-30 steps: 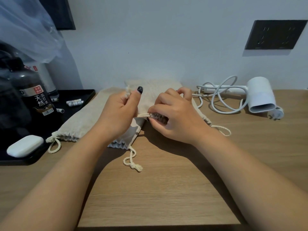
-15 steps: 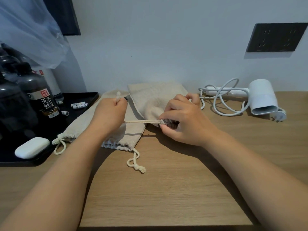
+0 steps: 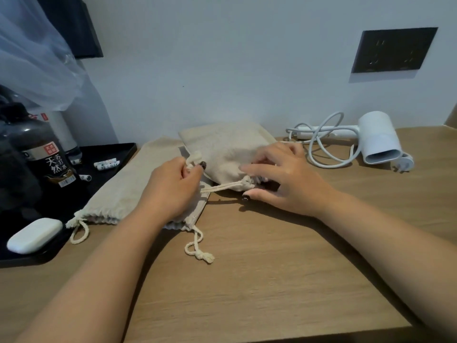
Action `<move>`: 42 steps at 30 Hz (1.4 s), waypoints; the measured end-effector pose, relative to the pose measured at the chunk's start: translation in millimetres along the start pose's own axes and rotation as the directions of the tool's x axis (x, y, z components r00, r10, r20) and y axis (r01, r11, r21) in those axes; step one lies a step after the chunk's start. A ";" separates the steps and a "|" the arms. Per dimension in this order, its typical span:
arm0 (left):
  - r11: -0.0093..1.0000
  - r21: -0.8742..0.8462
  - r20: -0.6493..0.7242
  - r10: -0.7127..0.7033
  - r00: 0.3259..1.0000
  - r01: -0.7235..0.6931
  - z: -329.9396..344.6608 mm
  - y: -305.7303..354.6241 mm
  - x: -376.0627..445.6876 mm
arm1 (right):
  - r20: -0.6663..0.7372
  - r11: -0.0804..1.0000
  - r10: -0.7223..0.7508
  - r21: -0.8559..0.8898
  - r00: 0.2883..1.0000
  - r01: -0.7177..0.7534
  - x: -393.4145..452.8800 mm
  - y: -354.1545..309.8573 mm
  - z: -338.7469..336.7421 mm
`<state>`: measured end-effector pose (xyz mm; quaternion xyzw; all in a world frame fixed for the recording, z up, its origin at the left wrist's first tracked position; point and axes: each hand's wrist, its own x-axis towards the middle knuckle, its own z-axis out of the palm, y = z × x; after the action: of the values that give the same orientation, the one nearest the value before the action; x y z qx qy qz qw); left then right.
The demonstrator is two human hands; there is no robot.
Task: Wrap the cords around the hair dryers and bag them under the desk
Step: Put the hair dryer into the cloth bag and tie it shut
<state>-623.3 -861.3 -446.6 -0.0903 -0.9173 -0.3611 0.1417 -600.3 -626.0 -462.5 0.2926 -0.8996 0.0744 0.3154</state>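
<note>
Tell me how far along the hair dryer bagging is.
Partly done. The upper bag bulges as if filled; the left hand pulls its drawstring while the right hand rests on its gathered mouth. The white hair dryer lies unbagged, cord loose; the second bag lies flat.

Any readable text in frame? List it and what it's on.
"天然": large white characters on the dark bottle label.
"苏打水": smaller column beside them, blurred, a likely reading only.
Red tag above them on that label: too small to read.
Sachets on the black tray: print blurred.
Hair dryer, bags: no text visible.
</note>
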 end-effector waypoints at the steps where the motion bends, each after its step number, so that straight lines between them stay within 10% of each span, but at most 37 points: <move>1: 1.000 0.001 0.015 0.020 1.000 -0.020 1.8 1.2 -1.6 | -0.006 1.000 0.018 -0.011 1.000 -0.018 -6.8 4.8 -4.0; 8: 0.982 0.114 0.073 0.146 0.987 -0.153 9.0 19.6 -11.4 | 0.155 0.921 0.362 0.095 0.919 -0.378 -47.7 37.3 -22.9; 16: 0.834 0.393 -0.149 0.475 0.867 -0.388 32.8 42.2 -30.8 | 0.275 0.878 0.424 0.110 0.863 -0.466 -34.5 41.6 -21.3; 21: 0.626 0.523 0.114 0.621 0.775 -0.579 61.1 61.0 -45.2 | 0.456 0.824 0.470 0.082 0.756 -0.561 -36.3 47.4 -35.2; 29: 0.632 0.487 0.183 0.600 0.779 -0.602 88.5 78.3 -33.9 | 0.683 0.288 0.300 0.601 0.666 -0.746 -41.0 54.7 -61.4; 38: 0.739 0.249 0.131 0.615 0.778 -0.626 95.7 72.1 -19.7 | 0.687 -0.049 0.052 0.726 0.724 -0.686 -42.3 61.5 -70.3; 42: 0.807 0.096 0.092 0.575 0.813 -0.582 94.6 71.8 -16.7 | 0.610 -0.084 0.167 0.792 0.775 -0.605 -39.4 56.4 -64.4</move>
<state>-606.7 -745.3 -472.4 -0.3670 -0.8699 -0.2423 0.2233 -574.2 -540.5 -432.8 0.1530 -0.6779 0.7014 -0.1584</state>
